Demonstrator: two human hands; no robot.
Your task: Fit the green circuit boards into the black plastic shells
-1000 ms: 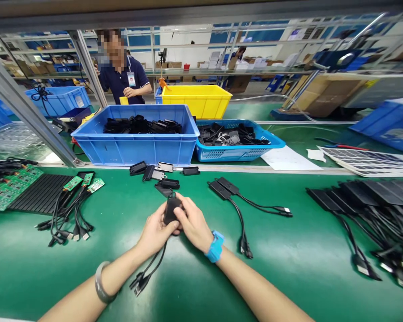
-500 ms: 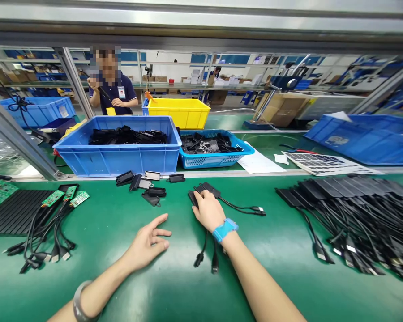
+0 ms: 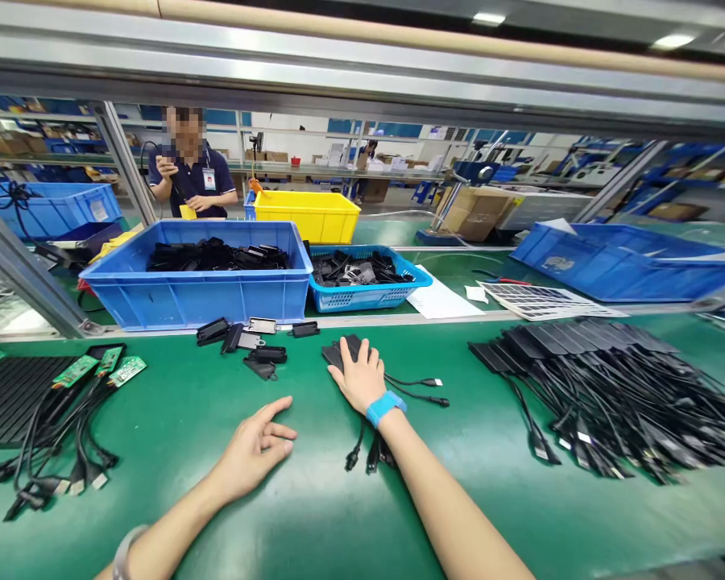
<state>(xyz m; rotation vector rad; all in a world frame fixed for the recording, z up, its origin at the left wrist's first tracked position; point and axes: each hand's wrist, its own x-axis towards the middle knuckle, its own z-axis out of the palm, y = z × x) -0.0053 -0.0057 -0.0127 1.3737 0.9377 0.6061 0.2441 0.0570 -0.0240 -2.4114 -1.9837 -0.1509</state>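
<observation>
My right hand (image 3: 361, 379), with a blue wristband (image 3: 386, 408), lies palm down with spread fingers on a few flat black cases (image 3: 332, 356). Two cables (image 3: 420, 389) run from them to the right. Other black cable ends (image 3: 371, 455) stick out below the wrist, partly hidden by the forearm. My left hand (image 3: 252, 449) hovers low over the green table, its fingers apart and nothing in them. Beyond it lie several loose black case pieces (image 3: 267, 354) with a few grey ones among them.
Rows of black cased units (image 3: 571, 346) with cables fill the right side. Green circuit boards (image 3: 76, 370) with cables lie left on black cases. At the back stand a blue bin (image 3: 196, 300) and a blue basket (image 3: 366, 298) of parts. A co-worker (image 3: 194, 181) stands behind.
My right hand's fingers have gone from bent to spread flat on the cases, which now sit closer together under it. The whole view has shifted a little; my left hand keeps its pose.
</observation>
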